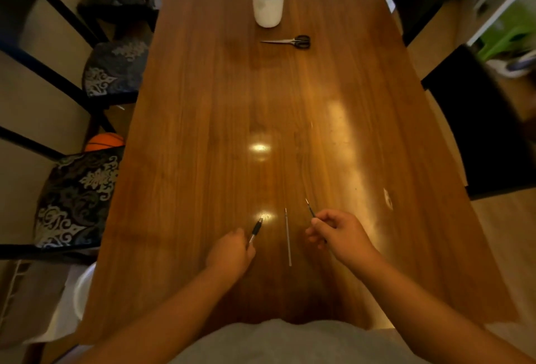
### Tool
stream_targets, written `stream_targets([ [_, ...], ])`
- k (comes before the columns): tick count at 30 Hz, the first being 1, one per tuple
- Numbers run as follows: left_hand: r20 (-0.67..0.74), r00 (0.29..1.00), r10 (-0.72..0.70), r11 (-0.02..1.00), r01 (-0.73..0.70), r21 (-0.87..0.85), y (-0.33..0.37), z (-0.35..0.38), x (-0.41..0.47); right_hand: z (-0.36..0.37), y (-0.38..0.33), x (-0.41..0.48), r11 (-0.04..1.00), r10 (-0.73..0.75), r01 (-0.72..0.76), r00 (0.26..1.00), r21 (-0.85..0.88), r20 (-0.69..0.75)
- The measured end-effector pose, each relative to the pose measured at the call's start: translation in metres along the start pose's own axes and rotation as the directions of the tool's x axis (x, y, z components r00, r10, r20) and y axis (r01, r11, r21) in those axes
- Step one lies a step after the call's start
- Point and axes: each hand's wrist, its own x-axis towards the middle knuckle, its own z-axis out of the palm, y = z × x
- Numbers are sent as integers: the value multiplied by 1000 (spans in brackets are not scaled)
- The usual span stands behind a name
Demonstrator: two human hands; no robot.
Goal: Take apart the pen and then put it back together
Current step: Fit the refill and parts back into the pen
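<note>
A long brown wooden table [203, 137] fills the middle of the frame. Two bare arms reach in from the bottom.

The left hand [230, 252] sits low in the frame, a bit left of the middle. Its grip is curled shut around the back end of the pen body [255, 230]. The black rubber part and the open front end stick out toward the top of the frame. The rest of the body is hidden inside the hand.

The right hand [338, 233] is low and to the right of the middle. Its fingertips are pinched on a thin pointed pen piece [310, 210]. Only the thin front end shows, and it points up and a bit left. It is small and blurry, so it is hard to tell just which part of the pen it is.

Between the two hands a thin pale ink tube [288, 237] lies flat on the table. It touches neither hand. Its thin tip points to the top of the frame.

Far up the table stands a white cup [267, 5] with a black rim. Just below it lie scissors [290, 41] with black handles. Chairs with patterned cushions [84, 198] are at the left edge, partly cut off. An orange ball [105, 142] peeks out behind one.
</note>
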Motion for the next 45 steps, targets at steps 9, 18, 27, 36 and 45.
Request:
stream_targets([
  [9, 88, 995, -38, 664, 91, -742, -15, -27, -46, -3, -8, -21, 998, -54, 52, 993, -21, -109],
  [18, 113, 983, 145, 435, 39, -900, 28, -68, -85, -3, -44, -39, 982, -115, 121, 992, 147, -53],
  [27, 106, 962, 252, 431, -13, -902, 36, -85, -100, -12, -97, -44, 863, -207, 228, 974, 451, -97],
  [36, 136, 951, 279, 444, -3, -896, 36, -86, -101, -10, -106, -46, 856, -224, 252, 968, 451, -115],
  [45, 144, 944, 298, 453, -7, -892, 38, -87, -101, -11, -102, -46, 874, -242, 280, 960, 397, -144],
])
